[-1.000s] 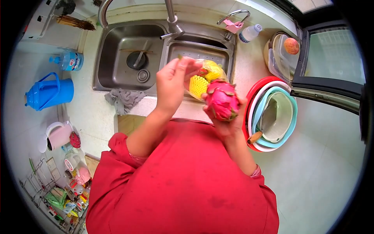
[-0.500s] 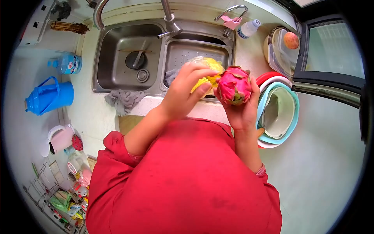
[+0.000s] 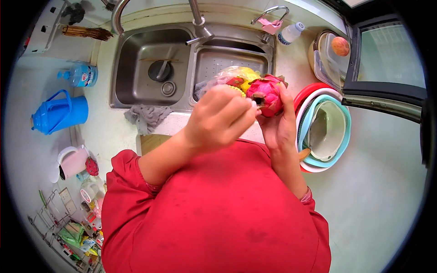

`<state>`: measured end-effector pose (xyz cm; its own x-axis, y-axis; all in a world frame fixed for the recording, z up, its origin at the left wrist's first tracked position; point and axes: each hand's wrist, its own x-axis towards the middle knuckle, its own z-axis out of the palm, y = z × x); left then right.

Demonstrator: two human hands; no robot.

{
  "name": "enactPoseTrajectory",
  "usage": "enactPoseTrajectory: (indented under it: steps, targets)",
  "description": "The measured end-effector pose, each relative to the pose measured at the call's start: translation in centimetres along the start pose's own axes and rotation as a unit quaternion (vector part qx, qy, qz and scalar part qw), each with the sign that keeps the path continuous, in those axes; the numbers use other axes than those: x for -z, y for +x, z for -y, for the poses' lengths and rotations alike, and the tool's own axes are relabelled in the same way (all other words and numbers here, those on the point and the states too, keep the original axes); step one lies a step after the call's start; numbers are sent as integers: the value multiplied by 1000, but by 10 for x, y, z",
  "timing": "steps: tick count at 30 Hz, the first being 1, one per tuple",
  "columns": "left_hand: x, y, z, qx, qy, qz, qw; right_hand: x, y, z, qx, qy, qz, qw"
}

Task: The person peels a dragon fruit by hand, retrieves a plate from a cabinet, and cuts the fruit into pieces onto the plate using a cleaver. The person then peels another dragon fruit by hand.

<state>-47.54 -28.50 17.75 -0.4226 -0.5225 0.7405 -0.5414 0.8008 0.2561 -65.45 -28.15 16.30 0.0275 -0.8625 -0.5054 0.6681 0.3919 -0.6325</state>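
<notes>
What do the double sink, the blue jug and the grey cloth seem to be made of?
The double sink looks like metal, probably stainless steel, with a satin grey sheen. The blue jug is likely smooth plastic: even colour, soft highlights. The grey cloth is matt fabric, judging by its limp, crumpled folds; fibre unclear.

Blue jug (image 3: 63, 116) near a blue bottle (image 3: 85, 75), crumpled grey cloth (image 3: 146, 118), nested basins (image 3: 347, 127), straw brush (image 3: 86, 32)

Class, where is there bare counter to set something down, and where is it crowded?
The counter is bare between the blue jug and grey cloth; a smaller patch lies between the sink, capped bottle and nested basins. The held dragon fruit is crowded by left hand, right hand and bagged fruit.
</notes>
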Motion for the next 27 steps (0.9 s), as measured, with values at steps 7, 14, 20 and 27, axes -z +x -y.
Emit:
enactPoseTrajectory:
  steps: [7,14,20,27]
  targets:
    - [-15,-13,-11,-43,-34,-37,998,-5,11,-14,26,71,2,997]
    - [-16,-9,-4,-3,-90,31,995,0,22,-18,31,59,-12,998]
    - [4,14,27,167,-223,83,957,-4,15,-9,7,-4,-1,1000]
    - [9,30,41,-4,-128,203,971,-17,9,-4,35,-37,31,998]
